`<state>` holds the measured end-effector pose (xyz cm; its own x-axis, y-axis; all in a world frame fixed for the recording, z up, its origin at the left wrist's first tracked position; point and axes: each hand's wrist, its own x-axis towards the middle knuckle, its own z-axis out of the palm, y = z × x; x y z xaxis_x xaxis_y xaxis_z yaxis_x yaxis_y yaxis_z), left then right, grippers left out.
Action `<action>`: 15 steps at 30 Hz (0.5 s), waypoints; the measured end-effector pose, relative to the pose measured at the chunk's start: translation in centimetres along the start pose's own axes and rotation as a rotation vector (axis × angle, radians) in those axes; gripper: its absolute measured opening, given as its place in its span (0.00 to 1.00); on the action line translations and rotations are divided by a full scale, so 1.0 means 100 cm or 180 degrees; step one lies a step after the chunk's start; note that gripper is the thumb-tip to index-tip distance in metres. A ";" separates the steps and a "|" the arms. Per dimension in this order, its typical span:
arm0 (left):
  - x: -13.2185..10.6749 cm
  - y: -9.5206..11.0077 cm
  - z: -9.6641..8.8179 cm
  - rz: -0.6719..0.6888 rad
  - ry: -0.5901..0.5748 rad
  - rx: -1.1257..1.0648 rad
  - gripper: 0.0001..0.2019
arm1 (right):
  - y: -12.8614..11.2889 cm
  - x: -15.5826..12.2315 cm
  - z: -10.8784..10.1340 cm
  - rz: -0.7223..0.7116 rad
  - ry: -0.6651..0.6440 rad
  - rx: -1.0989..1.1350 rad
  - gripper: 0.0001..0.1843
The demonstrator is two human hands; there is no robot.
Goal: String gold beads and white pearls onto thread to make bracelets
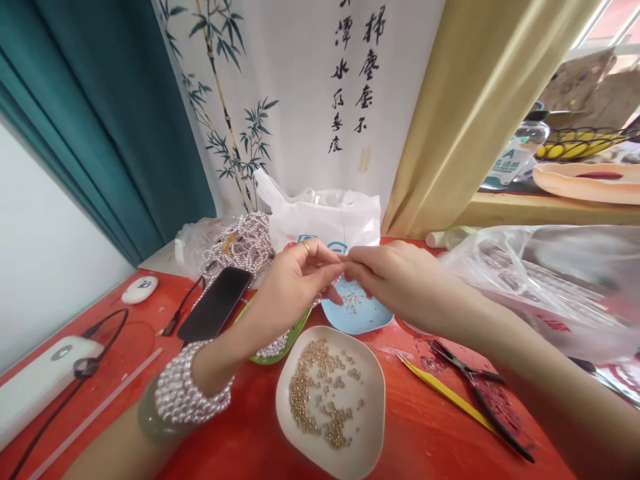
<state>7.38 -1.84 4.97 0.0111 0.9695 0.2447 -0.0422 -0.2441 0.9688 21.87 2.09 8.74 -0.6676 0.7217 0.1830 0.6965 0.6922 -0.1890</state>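
My left hand (295,280) and my right hand (395,277) meet fingertip to fingertip above a small blue dish (367,319) that holds thin metal pins. Both hands are pinched on something too small to make out. Pearl bracelets (187,390) and a pale green bangle wrap my left wrist, and a gold ring sits on one left finger. Just below the hands stands a white dish (370,407) of small gold and pearl beads. A green dish (287,347) of pearls lies partly hidden under my left hand.
A black phone (216,303) and a heap of pearl strands (243,243) lie at the back left. Black pliers (475,393) and yellow tweezers (445,393) rest on the red table at right. White and clear plastic bags (545,280) stand behind. A white power bank with cable sits far left.
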 end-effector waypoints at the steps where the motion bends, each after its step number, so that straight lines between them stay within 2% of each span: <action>1: 0.001 -0.001 -0.001 0.0048 0.0071 0.0090 0.04 | 0.000 0.002 0.001 0.0001 -0.0073 0.0132 0.16; 5: 0.003 -0.004 -0.004 0.0097 0.0112 0.0488 0.04 | 0.005 0.005 0.000 -0.0141 -0.0327 0.0760 0.17; 7: 0.004 -0.005 -0.004 0.0101 0.0172 0.0603 0.04 | 0.006 0.002 -0.001 -0.0094 -0.0244 0.0438 0.15; 11: 0.002 -0.008 -0.002 0.0036 0.0158 0.0398 0.01 | 0.005 -0.004 -0.002 -0.0001 0.0070 -0.0627 0.13; 15: 0.002 -0.006 -0.001 -0.0176 0.0020 0.0348 0.02 | 0.004 -0.009 -0.003 -0.0118 0.0269 -0.0695 0.14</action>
<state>7.26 -1.49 4.38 0.0041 0.9816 0.1909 0.0675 -0.1907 0.9793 22.84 1.76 8.78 -0.6757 0.6868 0.2678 0.7185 0.6949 0.0306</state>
